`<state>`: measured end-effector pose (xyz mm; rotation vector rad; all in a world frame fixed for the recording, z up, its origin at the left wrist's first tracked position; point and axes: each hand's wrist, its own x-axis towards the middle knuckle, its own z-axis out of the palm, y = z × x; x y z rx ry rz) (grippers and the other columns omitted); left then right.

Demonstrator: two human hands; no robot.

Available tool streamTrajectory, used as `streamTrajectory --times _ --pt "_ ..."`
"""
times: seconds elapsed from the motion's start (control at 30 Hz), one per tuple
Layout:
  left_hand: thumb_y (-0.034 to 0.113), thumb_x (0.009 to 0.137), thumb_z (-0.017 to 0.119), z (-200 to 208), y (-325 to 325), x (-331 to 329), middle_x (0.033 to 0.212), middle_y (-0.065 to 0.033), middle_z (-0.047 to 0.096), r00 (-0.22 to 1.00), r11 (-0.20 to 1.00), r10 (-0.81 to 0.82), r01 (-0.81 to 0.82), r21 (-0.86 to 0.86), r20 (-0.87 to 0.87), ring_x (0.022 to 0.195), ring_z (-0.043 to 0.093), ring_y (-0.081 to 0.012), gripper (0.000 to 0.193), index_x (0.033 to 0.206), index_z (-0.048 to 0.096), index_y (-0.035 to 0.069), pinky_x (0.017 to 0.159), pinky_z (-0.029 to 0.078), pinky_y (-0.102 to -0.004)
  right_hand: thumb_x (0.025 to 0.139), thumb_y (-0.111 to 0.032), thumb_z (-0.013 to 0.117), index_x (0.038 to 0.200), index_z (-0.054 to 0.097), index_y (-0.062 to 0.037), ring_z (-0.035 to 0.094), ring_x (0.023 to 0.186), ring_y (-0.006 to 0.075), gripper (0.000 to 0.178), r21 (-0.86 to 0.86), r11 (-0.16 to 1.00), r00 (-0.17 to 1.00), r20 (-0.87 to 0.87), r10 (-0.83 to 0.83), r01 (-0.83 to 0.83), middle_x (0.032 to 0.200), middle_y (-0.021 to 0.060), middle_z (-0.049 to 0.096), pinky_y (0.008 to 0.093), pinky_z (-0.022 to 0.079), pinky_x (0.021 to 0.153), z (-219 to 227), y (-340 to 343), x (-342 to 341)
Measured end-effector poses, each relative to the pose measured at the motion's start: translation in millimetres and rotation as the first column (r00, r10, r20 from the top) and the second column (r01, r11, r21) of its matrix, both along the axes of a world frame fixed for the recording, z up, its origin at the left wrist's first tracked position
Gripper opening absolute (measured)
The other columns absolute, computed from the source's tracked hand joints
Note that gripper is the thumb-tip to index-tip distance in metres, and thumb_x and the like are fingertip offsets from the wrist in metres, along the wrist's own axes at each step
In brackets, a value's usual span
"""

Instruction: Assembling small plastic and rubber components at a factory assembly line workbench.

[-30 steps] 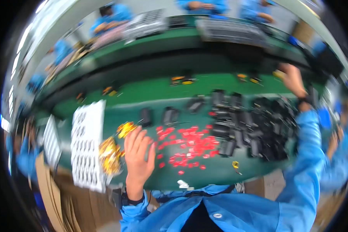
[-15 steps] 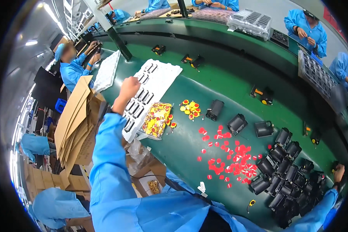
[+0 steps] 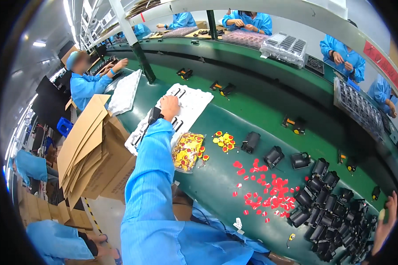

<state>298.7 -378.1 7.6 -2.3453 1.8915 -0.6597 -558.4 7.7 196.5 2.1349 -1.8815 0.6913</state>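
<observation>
My left hand [image 3: 170,107] rests over a white moulded tray [image 3: 193,98], fingers curled down and their tips out of sight. Slim black parts [image 3: 180,92] lie in the tray's slots around it; whether I grip one cannot be seen. At the far right, my right hand [image 3: 388,216] has its fingers stretched out, with nothing seen in it. Beside its fingertips, a small black part [image 3: 376,193] sits on the green belt. A heap of black housings [image 3: 325,212] lies just left of that hand.
A bag of yellow-and-red pieces [image 3: 188,152], a loose pile of them [image 3: 224,141] and scattered red discs [image 3: 272,192] lie on the green table. Black-and-orange assemblies [image 3: 294,124] sit along the belt. Folded cardboard [image 3: 86,150] stands at the left; co-workers sit across and at the far left.
The whole view has shifted. My left hand has moved nearer the middle of the tray and turned downward. My right hand has come away from the small part on the belt, its fingers now stretched.
</observation>
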Motion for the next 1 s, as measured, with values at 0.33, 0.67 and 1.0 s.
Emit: streamTrajectory --times 0.33,0.67,1.0 --pt "0.009 0.079 0.063 13 9 17 0.1 -0.0167 0.071 0.995 0.996 -0.035 0.042 0.076 -0.099 0.093 0.069 -0.0355 0.019 0.095 0.071 0.004 0.079 0.055 -0.0453 0.08 0.001 0.063 0.109 0.067 0.0025 0.057 0.123 0.0399 0.029 0.086 0.971 0.975 -0.004 0.223 -0.222 0.122 0.0211 0.065 0.0468 0.045 0.105 24 43 211" --pt "0.015 0.087 0.067 98 229 -234 0.079 -0.0122 0.063 0.07 0.705 -0.43 0.649 -0.286 -0.9 0.072 0.062 -0.022 0.018 0.096 0.064 0.0 0.068 0.049 -0.0339 0.079 -0.01 0.074 0.112 0.067 0.0007 0.069 0.098 0.0343 0.035 0.052 0.928 0.775 0.568 0.276 -0.368 0.107 0.0165 0.069 0.0412 0.056 0.085 -87 62 289" --pt "0.03 0.098 0.063 -30 384 -317 0.125 -0.0107 0.059 -0.197 0.399 0.463 0.917 0.005 -0.864 0.114 0.055 -0.0205 0.046 0.131 0.054 -0.001 0.097 0.043 -0.0333 0.077 0.004 0.06 0.129 0.04 0.0047 0.047 0.123 0.0428 0.055 0.073 0.892 0.781 0.517 0.349 -0.446 0.131 0.0272 0.043 0.0463 0.042 0.102 -159 85 350"
